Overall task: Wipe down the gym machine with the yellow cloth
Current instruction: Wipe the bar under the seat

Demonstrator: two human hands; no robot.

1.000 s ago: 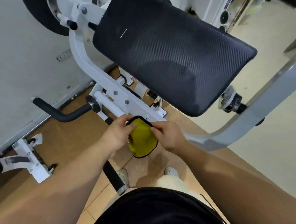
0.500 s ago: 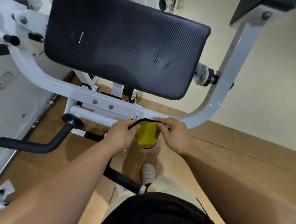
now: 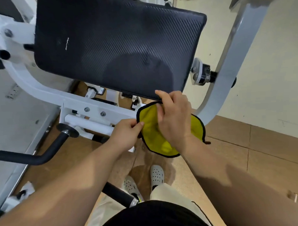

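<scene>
At the far left a black handle point(image 3: 28, 157) juts from the white gym machine point(image 3: 48, 92), and beyond it the broad black pad point(image 3: 119, 46) tilts toward us. Near the pad's lower edge, our left hand point(image 3: 127, 135) has its grip closed in a pinch, thumb and forefinger on the left hem of the yellow cloth point(image 3: 150, 134). The cloth hangs in the air between our hands, just below the pad's near right corner, over the wooden floor point(image 3: 230, 143). Our right hand point(image 3: 175, 118) lies across the cloth's upper part, its grip curled round the top hem. We cannot tell whether its raised forefinger touches the pad. Further right rises the machine's grey arm point(image 3: 227, 62).

We judge the cloth light, soft and floppy, so it will sag wherever it is unsupported. The black-piped hem serves for spreading it, but for wiping we would gather it flat under the palm and fingers. The pad's textured cover should drag a little on the cloth.
</scene>
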